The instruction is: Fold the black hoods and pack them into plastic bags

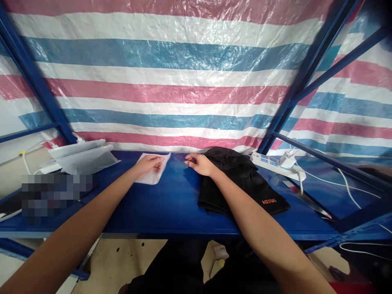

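My left hand (149, 163) lies on a small white sheet (153, 176) on the blue table (165, 204), fingers bent and pressing its top edge. My right hand (198, 163) hovers just right of the sheet, fingers curled in a loose pinch, its tips near a clear plastic film that barely shows against the table. My right forearm lies across a folded black garment (245, 183) with orange lettering near its hem.
A stack of white bags (82, 157) sits at the back left. A white power strip (275, 163) with plugs and cables lies at the back right. Blue shelf posts frame the table, and a striped tarp hangs behind.
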Tool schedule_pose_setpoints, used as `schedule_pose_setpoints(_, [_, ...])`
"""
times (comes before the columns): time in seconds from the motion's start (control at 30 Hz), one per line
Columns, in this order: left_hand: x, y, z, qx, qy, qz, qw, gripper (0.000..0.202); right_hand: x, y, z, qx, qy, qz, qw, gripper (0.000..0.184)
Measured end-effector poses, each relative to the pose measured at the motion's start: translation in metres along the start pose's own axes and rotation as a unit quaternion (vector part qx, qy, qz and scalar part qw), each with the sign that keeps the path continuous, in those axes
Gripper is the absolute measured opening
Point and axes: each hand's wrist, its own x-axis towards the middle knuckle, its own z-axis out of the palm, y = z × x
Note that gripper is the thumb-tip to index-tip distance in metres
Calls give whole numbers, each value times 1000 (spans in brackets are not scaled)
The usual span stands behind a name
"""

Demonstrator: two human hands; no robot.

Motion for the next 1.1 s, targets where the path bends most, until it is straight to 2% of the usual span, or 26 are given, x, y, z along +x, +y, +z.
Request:
schedule_pose_setpoints(0.03, [0, 1, 4, -14, -5, 10, 1000, 65, -1, -2, 0, -9, 1, 0, 1000, 20])
schedule_pose_setpoints(0.1, [1, 4, 5, 17, 22, 41, 999, 67, -2, -8, -2, -32, 4, -6, 999, 19])
schedule_pose_setpoints(0.2, [-2, 7, -1, 154, 54, 116, 980, 60, -4, -19, -8, -109, 17, -29, 993, 19])
schedule_pose_setpoints(0.3, [-8, 7, 2, 272, -5, 206, 940, 58, -5, -31, -15, -253, 68, -18, 965, 24])
schedule_pose_setpoints(0.37, [-11, 5, 10, 323, -72, 233, 915, 58, -6, -36, -20, -342, 109, 34, 933, 32])
schedule_pose_setpoints(0.43, [-11, 3, 19, 352, -116, 233, 899, 55, -8, -39, -24, -391, 129, 117, 904, 46])
schedule_pose_setpoints(0.5, [-8, 2, 23, 364, -121, 228, 895, 53, -11, -39, -28, -398, 107, 204, 888, 65])
schedule_pose_setpoints(0.57, [-4, 2, 21, 376, -94, 219, 895, 50, -13, -37, -31, -388, 64, 261, 882, 70])
schedule_pose_setpoints(0.67, [0, 1, 4, 417, -30, 185, 890, 42, -15, -34, -37, -382, 36, 277, 881, 55])
schedule_pose_setpoints(0.8, [2, -1, -25, 466, 33, 126, 875, 27, -13, -33, -44, -378, 49, 283, 880, 33])
schedule_pose_setpoints(0.93, [3, -8, -41, 479, 76, 99, 869, 28, -11, -33, -55, -364, 87, 262, 890, 26])
schedule_pose_setpoints(1.03, [4, -12, -42, 478, 99, 99, 867, 32, -10, -37, -61, -318, 106, 215, 917, 19])
schedule_pose_setpoints(1.1, [4, -11, -40, 472, 112, 121, 866, 30, -10, -44, -60, -208, 87, 195, 955, 18])
